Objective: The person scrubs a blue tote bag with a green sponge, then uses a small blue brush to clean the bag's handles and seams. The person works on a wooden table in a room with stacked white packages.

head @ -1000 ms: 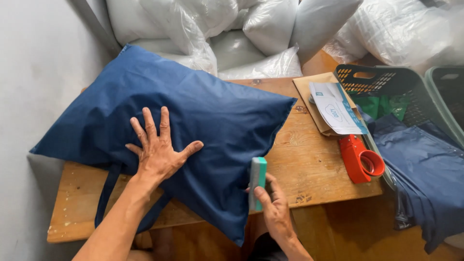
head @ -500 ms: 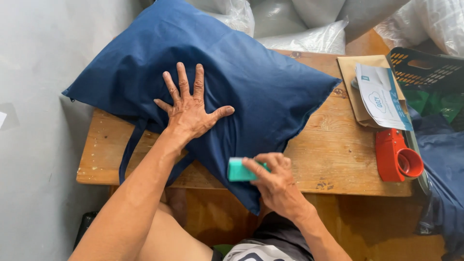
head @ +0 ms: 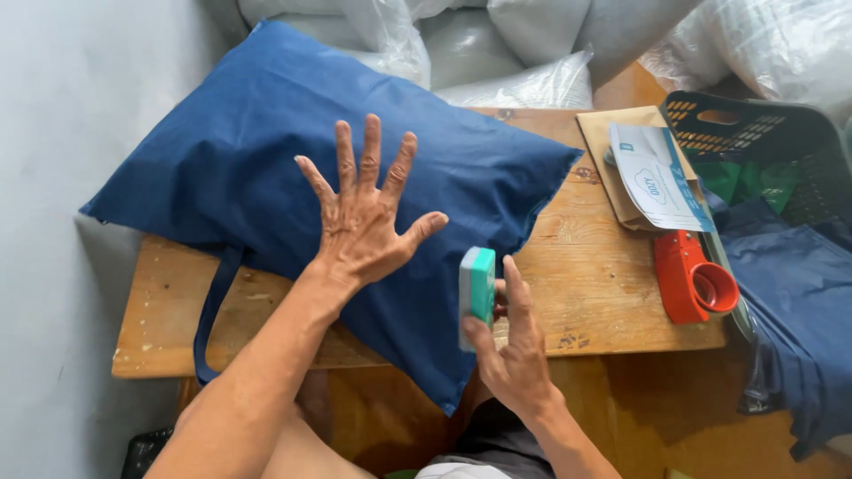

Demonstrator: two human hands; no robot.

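We press our left hand (head: 364, 226) flat on the navy fabric bag (head: 337, 186), fingers fanned wide and holding nothing, while our right hand (head: 510, 355) grips a small teal-and-white block (head: 477, 293) upright between thumb and fingers, held just beside the bag's near edge on the wooden table (head: 603, 293). The stuffed bag lies across the table's left half, its lower corner hanging past the front edge and a strap (head: 213, 310) dangling off the side. As we judge it, that overhang is the risk: ease the flat palm and the bulky bag could slide off toward our lap. The block is held near its base only, so a knock against the cloth might tip it from our fingers. To the right sit a red tape dispenser (head: 692, 279), a printed paper on a brown envelope (head: 652, 173) and a dark plastic basket (head: 754, 133)
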